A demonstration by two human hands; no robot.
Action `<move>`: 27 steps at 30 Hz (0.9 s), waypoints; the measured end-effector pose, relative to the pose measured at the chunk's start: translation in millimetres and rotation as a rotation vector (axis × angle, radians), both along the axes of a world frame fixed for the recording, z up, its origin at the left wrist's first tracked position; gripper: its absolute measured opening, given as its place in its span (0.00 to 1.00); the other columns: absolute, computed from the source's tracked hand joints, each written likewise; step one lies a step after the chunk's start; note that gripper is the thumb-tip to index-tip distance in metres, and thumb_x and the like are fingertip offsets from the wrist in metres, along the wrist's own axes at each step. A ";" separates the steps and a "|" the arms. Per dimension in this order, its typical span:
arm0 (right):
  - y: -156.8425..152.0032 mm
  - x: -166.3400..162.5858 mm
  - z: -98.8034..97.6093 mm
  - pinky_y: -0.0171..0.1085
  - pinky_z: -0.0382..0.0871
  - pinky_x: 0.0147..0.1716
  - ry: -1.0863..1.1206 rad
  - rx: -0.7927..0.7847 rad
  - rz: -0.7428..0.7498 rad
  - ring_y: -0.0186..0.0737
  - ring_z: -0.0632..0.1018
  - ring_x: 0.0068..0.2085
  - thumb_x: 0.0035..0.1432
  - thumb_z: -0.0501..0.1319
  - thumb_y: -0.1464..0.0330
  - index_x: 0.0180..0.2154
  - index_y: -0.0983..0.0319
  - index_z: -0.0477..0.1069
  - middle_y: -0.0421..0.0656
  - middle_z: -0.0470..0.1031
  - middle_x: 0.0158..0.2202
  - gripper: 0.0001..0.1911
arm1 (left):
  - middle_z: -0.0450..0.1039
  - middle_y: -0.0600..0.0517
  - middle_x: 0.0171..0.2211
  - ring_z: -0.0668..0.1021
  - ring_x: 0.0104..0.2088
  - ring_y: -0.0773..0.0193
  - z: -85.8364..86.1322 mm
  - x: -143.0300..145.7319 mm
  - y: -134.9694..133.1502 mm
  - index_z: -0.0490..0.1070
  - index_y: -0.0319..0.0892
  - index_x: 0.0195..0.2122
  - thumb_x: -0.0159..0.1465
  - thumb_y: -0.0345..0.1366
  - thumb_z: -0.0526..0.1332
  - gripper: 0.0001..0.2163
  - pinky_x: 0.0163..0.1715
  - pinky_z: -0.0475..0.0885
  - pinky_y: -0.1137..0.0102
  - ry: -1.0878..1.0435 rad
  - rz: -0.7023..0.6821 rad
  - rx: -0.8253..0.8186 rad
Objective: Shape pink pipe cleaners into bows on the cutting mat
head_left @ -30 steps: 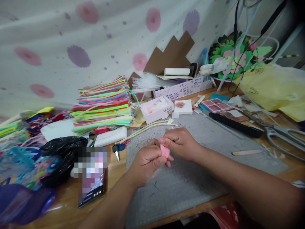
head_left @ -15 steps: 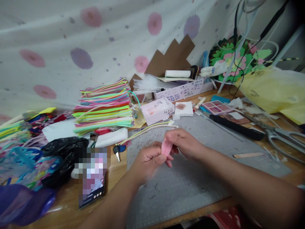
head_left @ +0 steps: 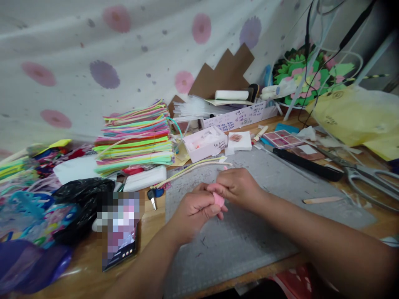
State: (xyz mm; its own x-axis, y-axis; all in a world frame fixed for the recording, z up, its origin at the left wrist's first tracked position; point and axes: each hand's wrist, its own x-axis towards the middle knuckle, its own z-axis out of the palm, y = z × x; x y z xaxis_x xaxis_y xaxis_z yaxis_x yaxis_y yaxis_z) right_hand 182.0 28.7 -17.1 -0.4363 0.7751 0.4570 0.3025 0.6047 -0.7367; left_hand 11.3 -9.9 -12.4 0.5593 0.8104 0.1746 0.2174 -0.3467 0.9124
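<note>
My left hand [head_left: 191, 211] and my right hand [head_left: 238, 187] meet above the grey cutting mat [head_left: 264, 224]. Both are closed on a small pink piece [head_left: 218, 199], soft-looking and pinched between the fingers of the two hands. Only a little of the piece shows between them. A thin yellow strip [head_left: 193, 167] lies on the mat's far edge, just beyond my hands.
A phone [head_left: 120, 230] lies left of the mat, with keys [head_left: 152, 196] beside it. A stack of coloured strips [head_left: 137, 139] and a pink box [head_left: 204, 143] stand behind. Large scissors [head_left: 366, 176], a black tool [head_left: 307, 162] and a wooden stick [head_left: 321, 199] lie on the right.
Half a second ago my right hand had lifted and stretched the pink piece upward. Now the hands are drawn together again and the piece is mostly covered.
</note>
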 end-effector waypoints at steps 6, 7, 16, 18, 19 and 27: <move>5.2 4.8 -1.4 0.31 0.54 0.15 0.526 -0.603 0.126 0.31 0.62 0.15 0.57 0.42 0.44 0.21 0.63 0.65 0.37 0.62 0.14 0.32 | 0.73 0.49 0.27 0.73 0.35 0.62 -3.2 0.6 -1.7 0.77 0.41 0.29 0.62 0.40 0.57 0.12 0.38 0.65 0.68 -0.137 0.068 -0.067; 5.4 5.9 -1.5 0.31 0.55 0.15 0.499 -0.574 0.144 0.30 0.62 0.16 0.57 0.43 0.45 0.21 0.63 0.65 0.37 0.62 0.14 0.32 | 0.73 0.50 0.26 0.73 0.33 0.62 -4.4 0.4 -2.0 0.77 0.41 0.30 0.62 0.39 0.57 0.11 0.37 0.65 0.68 -0.158 0.078 -0.087; -0.8 6.4 12.0 0.29 0.53 0.19 0.201 -0.265 0.017 0.27 0.61 0.20 0.56 0.56 0.61 0.17 0.64 0.65 0.35 0.60 0.15 0.19 | 0.73 0.49 0.25 0.73 0.34 0.61 -4.2 0.7 -1.4 0.77 0.40 0.30 0.62 0.40 0.57 0.12 0.37 0.66 0.67 -0.171 0.039 -0.116; -3.5 4.4 13.8 0.29 0.54 0.19 0.216 -0.253 -0.003 0.27 0.62 0.20 0.55 0.57 0.64 0.17 0.64 0.65 0.36 0.61 0.15 0.18 | 0.74 0.48 0.26 0.72 0.37 0.59 -0.8 1.3 -2.4 0.77 0.41 0.30 0.62 0.39 0.57 0.12 0.40 0.66 0.65 -0.123 0.007 -0.059; -5.0 3.2 13.7 0.29 0.54 0.19 0.251 -0.286 0.004 0.27 0.62 0.19 0.55 0.57 0.64 0.17 0.64 0.65 0.35 0.61 0.15 0.17 | 0.74 0.48 0.26 0.72 0.39 0.58 0.8 1.6 -3.0 0.77 0.41 0.31 0.62 0.38 0.56 0.11 0.41 0.65 0.64 -0.111 -0.011 -0.031; -4.9 0.7 1.6 0.28 0.51 0.15 0.517 -0.554 0.151 0.26 0.60 0.15 0.55 0.59 0.58 0.18 0.64 0.65 0.34 0.61 0.13 0.21 | 0.74 0.47 0.28 0.72 0.40 0.57 0.6 2.1 -4.2 0.77 0.41 0.31 0.63 0.39 0.56 0.12 0.44 0.65 0.62 -0.113 -0.005 0.032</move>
State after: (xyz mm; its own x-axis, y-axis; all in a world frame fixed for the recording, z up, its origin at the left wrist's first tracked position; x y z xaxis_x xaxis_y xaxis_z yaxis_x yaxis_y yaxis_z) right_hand 182.6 23.8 -15.4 -0.3919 0.8993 0.1940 -0.2192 0.1135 -0.9691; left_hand 13.4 -14.1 -11.9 0.5389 0.8005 0.2622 0.1123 -0.3767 0.9195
